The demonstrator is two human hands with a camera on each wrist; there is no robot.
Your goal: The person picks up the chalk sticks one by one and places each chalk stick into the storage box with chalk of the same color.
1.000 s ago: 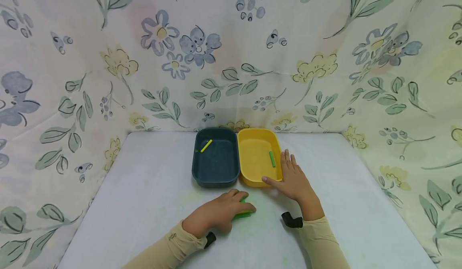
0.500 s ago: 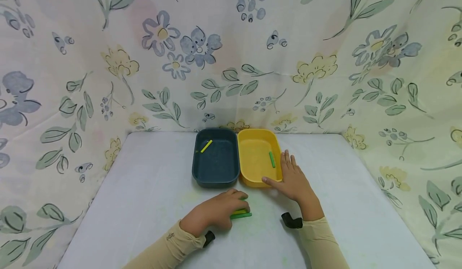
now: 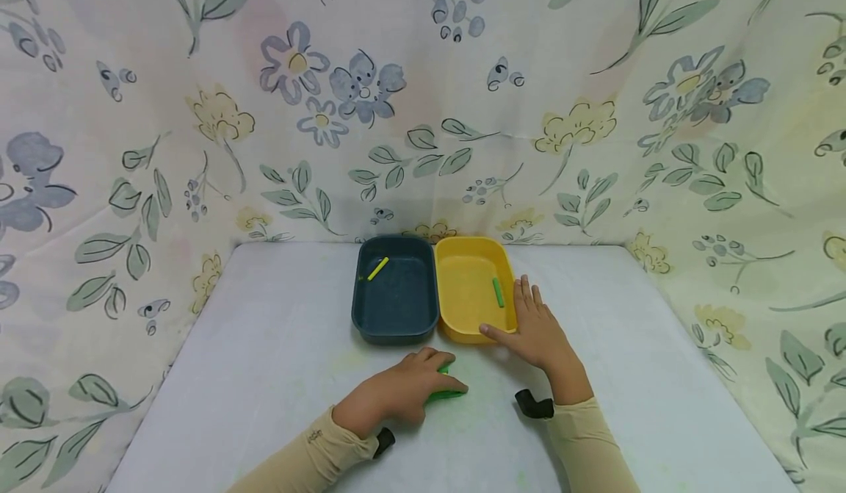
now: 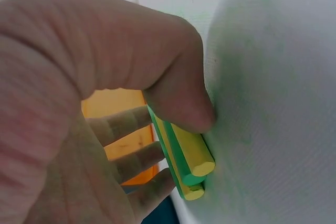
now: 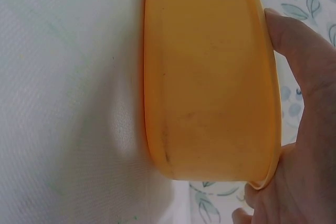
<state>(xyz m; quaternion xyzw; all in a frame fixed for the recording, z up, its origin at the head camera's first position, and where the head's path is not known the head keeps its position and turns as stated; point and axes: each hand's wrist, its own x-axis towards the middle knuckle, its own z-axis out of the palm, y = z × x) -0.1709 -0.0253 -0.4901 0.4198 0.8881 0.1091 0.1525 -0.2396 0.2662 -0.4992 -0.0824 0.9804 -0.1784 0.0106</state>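
My left hand [image 3: 402,389] is low over the table, just in front of the two containers. In the left wrist view its thumb bends onto a yellow chalk stick [image 4: 193,153], while the fingers lie along the far side of the small bundle. A green chalk stick [image 4: 180,157] and another yellow one are pressed together there. My right hand [image 3: 540,337] rests on the yellow container [image 3: 465,283] with straight fingers along its right side and the thumb on the near rim. Inside that container lies a green chalk stick [image 3: 499,292].
A dark blue container [image 3: 399,306] stands against the yellow one's left side, with a yellow chalk stick [image 3: 378,268] in it. Faint green smudges mark the white table [image 3: 277,375]. Floral cloth [image 3: 423,111] hangs behind and at both sides.
The left hand's index finger drew back half a second ago, baring the sticks, and now reaches out over them again. The right hand and both containers have stayed put.
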